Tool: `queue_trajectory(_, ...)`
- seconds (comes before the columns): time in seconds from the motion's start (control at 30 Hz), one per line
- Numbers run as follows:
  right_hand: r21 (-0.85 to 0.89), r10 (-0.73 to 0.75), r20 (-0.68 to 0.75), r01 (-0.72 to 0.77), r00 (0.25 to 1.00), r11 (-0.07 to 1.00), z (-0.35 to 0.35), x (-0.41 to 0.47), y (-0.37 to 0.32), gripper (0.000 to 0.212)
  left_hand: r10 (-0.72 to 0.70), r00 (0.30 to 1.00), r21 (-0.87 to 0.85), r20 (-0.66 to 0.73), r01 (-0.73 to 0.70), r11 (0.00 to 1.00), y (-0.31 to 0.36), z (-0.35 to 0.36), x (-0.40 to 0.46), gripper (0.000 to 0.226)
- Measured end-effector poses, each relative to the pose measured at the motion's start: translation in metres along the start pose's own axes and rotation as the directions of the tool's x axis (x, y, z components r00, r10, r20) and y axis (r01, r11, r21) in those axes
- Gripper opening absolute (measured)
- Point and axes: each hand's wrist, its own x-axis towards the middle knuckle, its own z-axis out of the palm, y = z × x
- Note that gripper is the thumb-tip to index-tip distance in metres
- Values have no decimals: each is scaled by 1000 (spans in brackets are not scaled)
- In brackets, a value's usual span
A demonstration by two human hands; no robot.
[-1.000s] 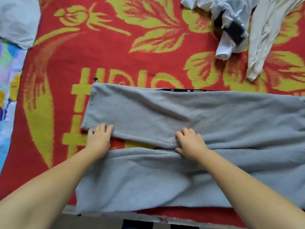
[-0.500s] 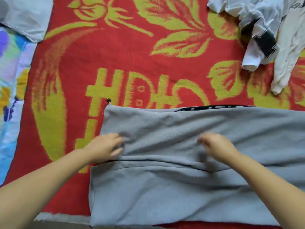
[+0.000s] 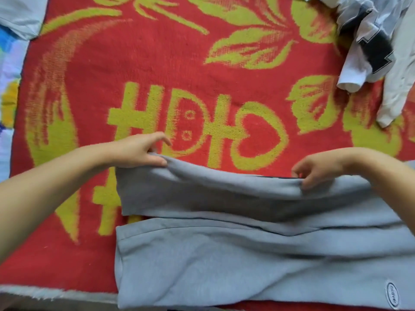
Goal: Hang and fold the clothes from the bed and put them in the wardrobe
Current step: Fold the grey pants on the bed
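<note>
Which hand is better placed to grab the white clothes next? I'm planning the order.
Right. The right hand is nearer the white clothes at the blanket's far right; the left hand grips the grey garment at its opposite end.

Matt grey fleece trousers with a stitched oval patch lie on a coarse, fuzzy woven blanket.

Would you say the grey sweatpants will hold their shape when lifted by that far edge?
Probably not: the grey sweatpants sag between the left hand and right hand, so they look floppy. The thick fleece seems fairly heavy and unlikely to slip.
</note>
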Motion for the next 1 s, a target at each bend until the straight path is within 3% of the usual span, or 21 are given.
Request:
queue_trajectory(0.03,65,-12,55,8,998,998,-5,-5,2,11,-44,991,-9,127,46,999,-2,-7,-5,11)
queue_trajectory(0.07,72,-27,7,26,1000,997,-11,-6,2,9,-95,971,18,218,93,995,-4,-14,-5,9)
queue_trajectory(0.13,0,-15,-282,16,959,1000,-23,8,1,8,-183,962,149,204,155,977,-16,-22,11,23)
queue_trajectory(0.2,-41,11,-588,-44,809,998,-25,32,-7,5,-257,965,308,49,230,923,-22,-23,32,23)
queue_trajectory(0.3,88,127,-813,-97,568,991,-14,59,-19,30,-316,907,435,-278,413,800,-25,-10,50,20)
queue_trajectory(0.37,40,50,-889,-32,455,999,3,62,-31,29,-197,858,453,-474,430,781,-18,7,43,34)
queue_trajectory(0.4,-27,-36,-902,28,431,999,16,60,-37,25,-46,836,471,-547,354,808,-13,18,36,35)
queue_trajectory(0.43,-89,-123,-883,97,453,991,34,57,-43,21,125,800,491,-587,229,841,-6,32,25,28)
queue_trajectory(0.5,-136,-225,-744,188,630,973,81,49,-52,19,351,758,520,-550,-18,854,7,70,-9,21)
queue_trajectory(0.57,-211,-240,-534,148,811,966,135,43,-56,22,373,828,521,-419,-117,845,13,116,-52,27)
queue_trajectory(0.6,-265,-239,-487,119,840,957,159,40,-56,22,345,876,541,-338,-119,833,10,139,-72,27)
queue_trajectory(0.7,-286,-290,-575,144,765,947,206,37,-53,18,131,974,593,-183,3,805,-9,187,-112,39)
queue_trajectory(0.8,-313,-269,-720,46,639,949,227,44,-53,35,64,963,551,-261,94,829,-23,196,-114,40)
queue_trajectory(0.9,-246,-116,-723,-98,681,964,229,51,-56,43,98,954,513,-284,65,856,-21,188,-110,28)
queue_trajectory(1.0,-172,4,-710,-180,704,969,218,55,-52,31,52,965,416,-257,62,907,-18,176,-115,21)
